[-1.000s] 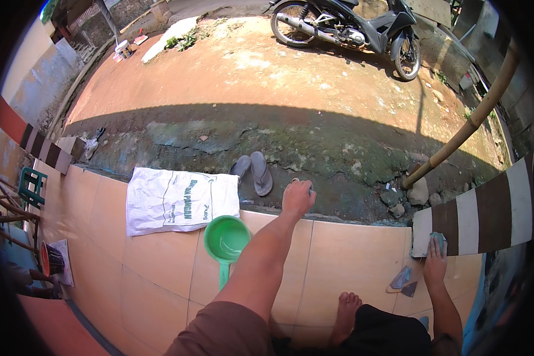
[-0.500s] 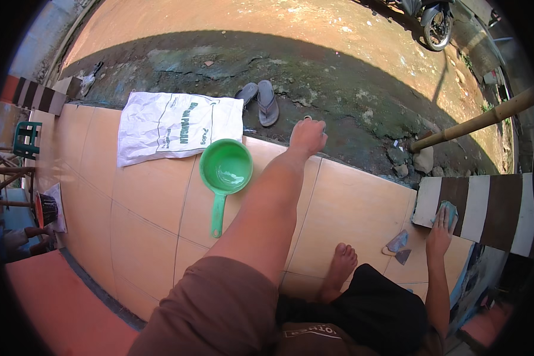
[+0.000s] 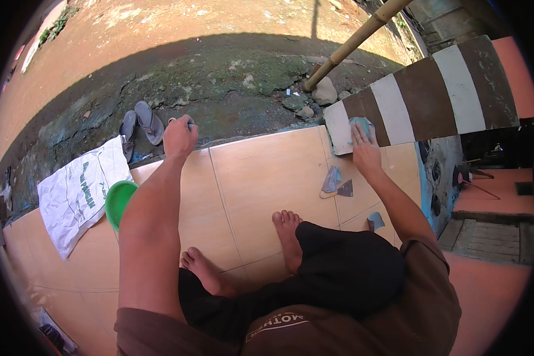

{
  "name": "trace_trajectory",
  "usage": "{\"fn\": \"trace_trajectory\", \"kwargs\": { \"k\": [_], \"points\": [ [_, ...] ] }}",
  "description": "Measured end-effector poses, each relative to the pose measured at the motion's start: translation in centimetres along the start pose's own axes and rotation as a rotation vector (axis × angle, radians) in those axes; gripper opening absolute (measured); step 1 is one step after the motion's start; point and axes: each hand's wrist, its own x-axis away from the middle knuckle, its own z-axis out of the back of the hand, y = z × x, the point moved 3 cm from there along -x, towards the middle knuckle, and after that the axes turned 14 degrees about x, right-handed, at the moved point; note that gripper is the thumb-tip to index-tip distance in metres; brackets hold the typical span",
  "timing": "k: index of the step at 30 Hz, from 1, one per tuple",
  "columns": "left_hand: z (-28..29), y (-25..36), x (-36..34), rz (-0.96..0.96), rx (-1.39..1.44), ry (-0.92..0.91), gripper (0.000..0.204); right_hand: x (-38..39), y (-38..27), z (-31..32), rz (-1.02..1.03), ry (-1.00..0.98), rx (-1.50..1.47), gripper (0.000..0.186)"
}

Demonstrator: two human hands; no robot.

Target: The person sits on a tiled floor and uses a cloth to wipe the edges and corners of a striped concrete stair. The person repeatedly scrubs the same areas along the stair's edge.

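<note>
My right hand presses a teal cloth-like pad with flat fingers against the white end of a low brown-and-white striped wall. My left hand is closed over the tiled floor's outer edge. Something dark shows at its fingers, too small to name. Beneath my left forearm, a green dipper is partly hidden. On the tiles below my right hand lie a putty knife with a triangular grey blade and a blue-grey scrap beside it.
A white sack lies on the tiles at left, near grey sandals on the dirt ground. A bamboo pole leans beside stones. Closer to me, a curled grey-blue piece rests on the orange tiles.
My view has swung right, so the sack, dipper and sandals sit farther left. My right hand stays on the striped wall with the pad; my left hand remains closed near the floor edge.
</note>
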Motion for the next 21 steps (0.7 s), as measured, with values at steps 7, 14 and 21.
{"fn": "trace_trajectory", "kwargs": {
  "k": [7,14,21],
  "points": [
    [2.6,-3.8,-0.7,-0.150,-0.122,0.158,0.014,3.4,8.4,5.6,-0.454,0.283,-0.013,0.051],
    [1.9,-3.6,-1.1,-0.170,-0.038,0.217,0.013,3.1,10.7,7.7,-0.535,0.284,0.127,0.056],
    [0.5,0.4,-1.4,-0.275,0.042,0.214,0.013,3.8,-2.8,-0.1,-0.155,0.073,-0.128,0.055]
  ]
}}
